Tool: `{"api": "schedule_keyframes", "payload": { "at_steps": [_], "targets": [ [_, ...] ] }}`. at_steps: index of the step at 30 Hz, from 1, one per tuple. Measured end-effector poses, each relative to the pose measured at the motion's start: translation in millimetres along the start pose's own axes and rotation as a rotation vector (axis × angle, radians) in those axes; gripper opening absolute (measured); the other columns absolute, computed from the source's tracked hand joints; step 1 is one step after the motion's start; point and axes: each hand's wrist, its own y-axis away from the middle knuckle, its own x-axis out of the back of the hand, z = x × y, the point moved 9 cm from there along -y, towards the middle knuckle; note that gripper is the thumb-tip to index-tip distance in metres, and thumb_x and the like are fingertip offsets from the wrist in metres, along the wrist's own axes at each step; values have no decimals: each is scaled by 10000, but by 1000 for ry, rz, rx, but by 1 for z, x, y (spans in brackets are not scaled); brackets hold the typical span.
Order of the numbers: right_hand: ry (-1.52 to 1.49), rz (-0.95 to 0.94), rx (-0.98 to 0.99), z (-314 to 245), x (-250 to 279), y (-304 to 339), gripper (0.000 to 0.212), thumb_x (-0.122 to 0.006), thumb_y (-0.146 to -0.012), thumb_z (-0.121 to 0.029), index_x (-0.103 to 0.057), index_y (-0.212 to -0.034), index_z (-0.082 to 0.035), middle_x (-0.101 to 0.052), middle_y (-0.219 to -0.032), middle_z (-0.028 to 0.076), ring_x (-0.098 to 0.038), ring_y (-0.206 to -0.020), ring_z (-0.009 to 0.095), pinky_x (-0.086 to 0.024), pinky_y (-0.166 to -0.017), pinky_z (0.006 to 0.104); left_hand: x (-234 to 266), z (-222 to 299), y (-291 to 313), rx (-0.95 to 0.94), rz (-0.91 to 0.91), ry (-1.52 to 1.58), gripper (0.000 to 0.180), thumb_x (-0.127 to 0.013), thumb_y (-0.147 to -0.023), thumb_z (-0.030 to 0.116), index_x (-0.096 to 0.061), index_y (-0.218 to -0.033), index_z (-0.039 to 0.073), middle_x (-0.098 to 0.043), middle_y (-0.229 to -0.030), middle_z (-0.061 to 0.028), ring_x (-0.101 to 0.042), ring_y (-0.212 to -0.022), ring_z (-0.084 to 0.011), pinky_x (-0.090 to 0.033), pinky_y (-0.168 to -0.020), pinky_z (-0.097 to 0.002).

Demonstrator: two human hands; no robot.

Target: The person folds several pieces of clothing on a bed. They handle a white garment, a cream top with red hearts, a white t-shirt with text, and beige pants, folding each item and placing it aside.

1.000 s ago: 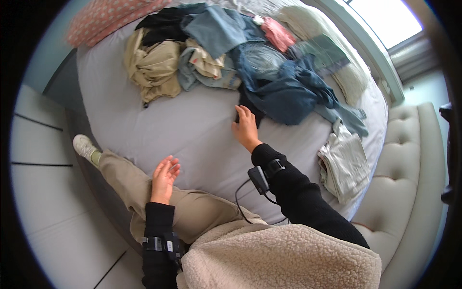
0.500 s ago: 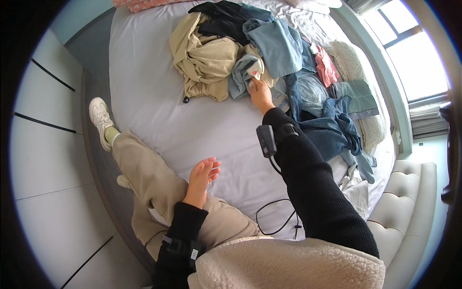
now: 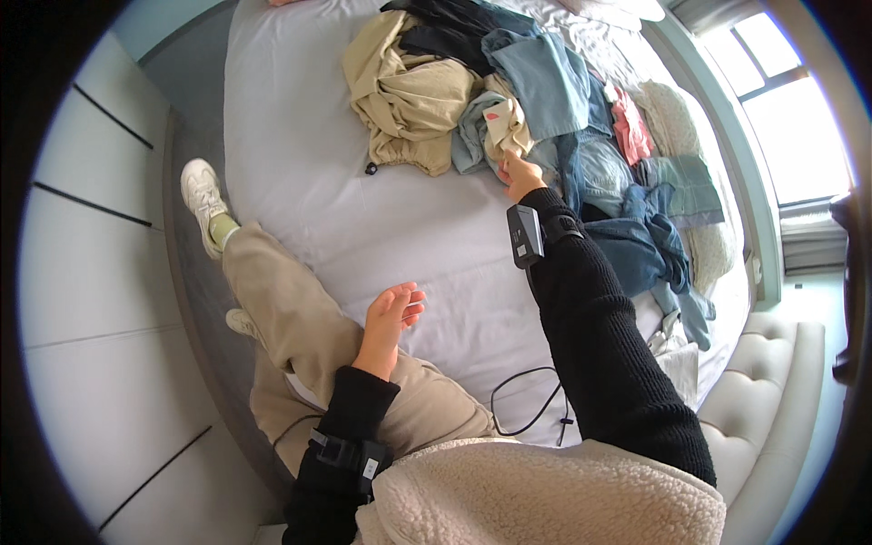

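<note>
Lying at the near edge of a heap of clothes on the bed, a cream garment was held at its near end by the right hand, whose fingers were clamped together on the cloth. The visible part of the garment was crumpled and narrow, and its long axis was pointed roughly away from the person, with the gripped end nearest and the far end tucked against a blue denim piece. It was flanked on the left by a light-blue garment, beyond which a tan garment was bunched with its black toggle at the near left corner. On the cream cloth a small red mark was shown on a paler patch; whether it was lettering or a picture could not be told. A dark-blue garment was spread to the right of the gripping hand, and a pink cloth was placed farther back. The left hand was held above the bed near the person's leg, well apart from the heap, with its fingers loosely bent and the thumb's contact with them not clearly shown. A black box was strapped at the right wrist, and a white label was carried by the left forearm's black device; its print was too small to be read.
</note>
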Motion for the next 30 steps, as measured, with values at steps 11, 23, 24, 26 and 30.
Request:
{"api": "schedule_keyframes", "payload": {
  "at_steps": [11, 23, 24, 26, 30],
  "targets": [
    [843, -1152, 417, 153, 13, 308, 180, -640, -902, -167, -681, -862, 4, -647, -707, 47, -559, -655, 108, -474, -611, 288, -40, -25, -8, 349, -385, 464, 522, -588, -935, 465, -518, -1255, 59, -600, -1190, -89, -575, -1066, -204, -458, -926, -344],
    [-601, -539, -479, 196, 77, 242, 532, -472, -979, -445, -408, -1378, -100, -594, -1180, 65, -566, -1122, 254, -428, -995, 440, -15, 1, 75, 70, -570, -75, 271, -647, -882, 99, -656, -1115, -38, -690, -1048, -72, -657, -879, -134, -507, -802, -265],
    [-718, -493, -433, 185, 77, 231, 504, -450, -990, -422, -422, -1372, -95, -591, -1225, 79, -557, -1161, 278, -405, -1040, 453, -14, 6, 96, 18, -656, -106, 274, -682, -858, 94, -670, -1107, -20, -688, -1067, -59, -638, -946, -127, -488, -845, -259],
    [-665, -471, -200, 157, 80, 218, 469, -403, -1006, -366, -434, -1367, -68, -565, -1305, 107, -525, -1224, 300, -376, -1080, 471, 8, 17, 122, -59, -638, -200, 256, -702, -841, 74, -682, -1086, 2, -688, -1050, -45, -618, -999, -133, -475, -873, -266],
    [-554, -556, 27, 88, 93, 223, 439, -370, -1022, -342, -486, -1328, -48, -556, -1323, 113, -541, -1215, 282, -449, -1012, 461, 107, 86, 126, -352, -97, -70, 267, -620, -886, 50, -651, -1151, 31, -674, -1068, -48, -609, -1004, -153, -484, -891, -294]
  ]
}}
